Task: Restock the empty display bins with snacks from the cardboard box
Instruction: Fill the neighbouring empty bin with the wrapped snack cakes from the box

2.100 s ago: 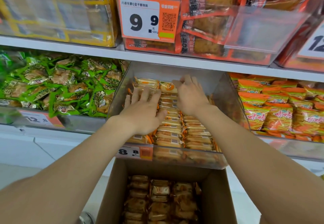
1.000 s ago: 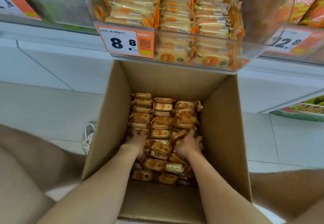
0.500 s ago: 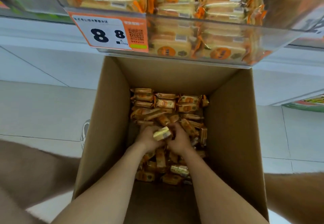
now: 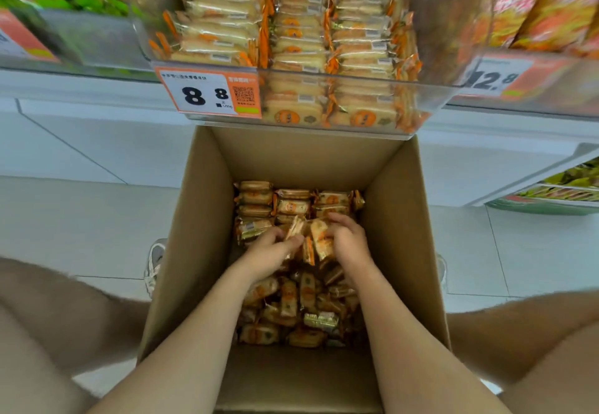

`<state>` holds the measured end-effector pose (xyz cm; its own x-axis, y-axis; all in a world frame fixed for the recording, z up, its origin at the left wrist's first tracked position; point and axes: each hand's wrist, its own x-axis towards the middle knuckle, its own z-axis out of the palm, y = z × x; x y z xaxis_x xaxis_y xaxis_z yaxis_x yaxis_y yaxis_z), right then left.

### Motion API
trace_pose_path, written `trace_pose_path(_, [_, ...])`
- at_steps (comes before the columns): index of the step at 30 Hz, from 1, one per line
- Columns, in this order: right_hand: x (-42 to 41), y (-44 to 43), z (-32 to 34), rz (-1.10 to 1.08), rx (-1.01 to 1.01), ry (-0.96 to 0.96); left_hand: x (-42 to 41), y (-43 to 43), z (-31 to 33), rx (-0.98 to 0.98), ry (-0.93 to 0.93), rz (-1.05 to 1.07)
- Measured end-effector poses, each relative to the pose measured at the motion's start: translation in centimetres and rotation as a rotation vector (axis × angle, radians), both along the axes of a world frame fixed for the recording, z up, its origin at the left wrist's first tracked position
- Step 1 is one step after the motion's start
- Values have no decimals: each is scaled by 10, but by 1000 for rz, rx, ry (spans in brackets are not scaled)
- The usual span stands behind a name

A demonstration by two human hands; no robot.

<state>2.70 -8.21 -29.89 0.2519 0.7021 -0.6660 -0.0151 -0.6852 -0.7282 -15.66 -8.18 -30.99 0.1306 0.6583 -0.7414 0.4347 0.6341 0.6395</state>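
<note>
Reaching down into the cardboard box [image 4: 400,251] with left hand [image 4: 269,253] and right hand [image 4: 351,246] — fingers of both curled round a clump of snack packets [image 4: 319,235], squeezed between the 2 palms just above the loose heap [image 4: 291,306] on the box bottom. Beyond the far wall, overhanging it — clear display bin [image 4: 432,97] stacked with rows of like packets, 8.8 price tag [image 4: 207,94] on its front.

Retail snack shop. A clear plastic display bin [image 4: 453,40] of wrapped cakes [image 4: 301,40] carries an orange-and-white price label [image 4: 209,94] reading 8.8; a second price label [image 4: 492,79] reading 12.8 fronts the neighbouring bin [image 4: 551,92].
</note>
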Motion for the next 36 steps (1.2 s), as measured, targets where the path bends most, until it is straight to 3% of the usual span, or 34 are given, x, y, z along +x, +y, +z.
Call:
trace_pose_path(5, [5,-2,43,60,104,-39,-9,-2,39,-12,-246,98])
trace_pose_path(10, [6,11,112,341,208,-78,-24,3,87,12,-375,94])
trace_pose_path(14, [6,18,177,627,324,-138,-35,14,125,162,-255,-133])
trace_pose_path(19, [12,19,228,549,480,-92,-33,16,184,289,-283,-249])
trace_pose_path(23, [17,14,247,625,666,-347,-39,13,230,337,-379,-199])
trace_pose_path(25, [18,9,256,593,757,-335,-43,9,248,373,-415,-174])
trace_pose_path(29, [12,-1,273,539,798,-152,-44,4,279,697,-220,-248])
trace_pose_path(32, [8,0,284,574,873,-359,-43,13,295,890,-83,-348])
trace_pose_path(36, [10,9,300,791,956,-533,-48,38,316,950,41,-511])
